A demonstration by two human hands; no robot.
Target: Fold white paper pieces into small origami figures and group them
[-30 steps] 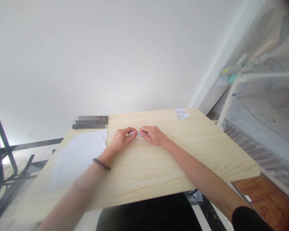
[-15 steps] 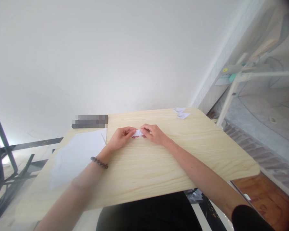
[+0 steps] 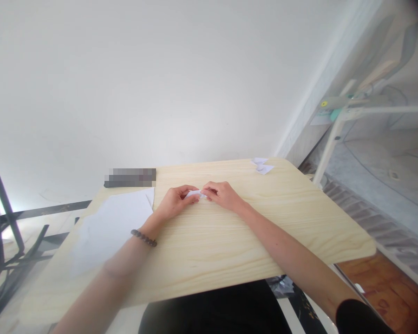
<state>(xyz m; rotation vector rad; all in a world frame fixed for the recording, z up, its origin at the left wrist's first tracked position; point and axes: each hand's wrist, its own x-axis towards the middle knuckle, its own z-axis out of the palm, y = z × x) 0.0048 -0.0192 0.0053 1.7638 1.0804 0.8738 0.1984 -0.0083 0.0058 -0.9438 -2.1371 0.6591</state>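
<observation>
Between my two hands is a small folded piece of white paper (image 3: 194, 193), held above the middle of the table. My left hand (image 3: 176, 201), with a dark beaded bracelet on its wrist, pinches the paper's left part between thumb and fingers. At the right end, my right hand (image 3: 222, 194) has its fingertips closed on the paper. The fingers cover much of it, so its full folded shape is hidden.
White paper sheets (image 3: 116, 222) lie on the wooden table (image 3: 223, 260) at left, below a blurred-out dark object (image 3: 130, 178). Folded paper pieces (image 3: 263, 168) rest at the far right corner. A dark chair (image 3: 2, 218) stands left; a white frame (image 3: 329, 148) stands right.
The paper has turned between my fingers, and my left thumb has shifted across its front. My right fingertips have moved slightly left along it.
</observation>
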